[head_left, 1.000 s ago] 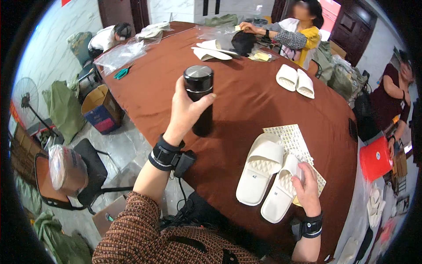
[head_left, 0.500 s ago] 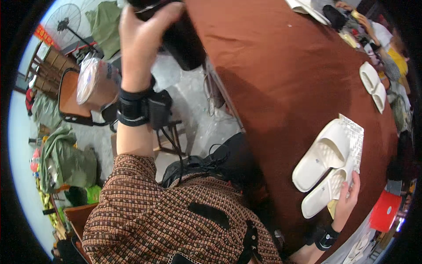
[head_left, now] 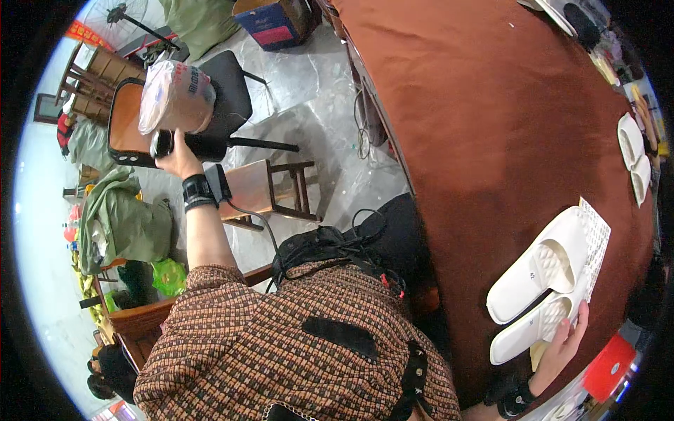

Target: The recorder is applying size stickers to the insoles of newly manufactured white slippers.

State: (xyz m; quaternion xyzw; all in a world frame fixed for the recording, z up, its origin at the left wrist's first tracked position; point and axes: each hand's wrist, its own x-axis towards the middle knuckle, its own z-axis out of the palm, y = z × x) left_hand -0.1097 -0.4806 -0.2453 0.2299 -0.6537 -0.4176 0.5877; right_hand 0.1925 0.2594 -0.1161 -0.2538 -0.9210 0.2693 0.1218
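My left hand (head_left: 181,158) is closed around a black cylinder that looks like a bottle (head_left: 162,144), beside a chair (head_left: 235,98) on the left. A tied-looking plastic bag of something pale (head_left: 179,95) sits on that chair. On the right, my right hand (head_left: 558,351) has its fingers stretched out, touching the side of the nearer white slipper (head_left: 516,340). The other white slipper (head_left: 519,291) lies just beyond it. Under the pair, a printed sheet (head_left: 597,238) sticks out at the right. A small yellowish piece (head_left: 538,353) shows beside my right hand.
A brown cloth (head_left: 463,126) covers the long table. Another white pair of slippers (head_left: 632,144) lies at its far right edge. A wooden stool (head_left: 253,189), a cardboard box (head_left: 270,24) and green sacks (head_left: 130,224) stand on the left. A red box (head_left: 609,366) is at the lower right.
My left hand has come down from the upper middle to the chair at left, still holding the black cylinder. The view has shifted left. My right hand remains at the slippers.
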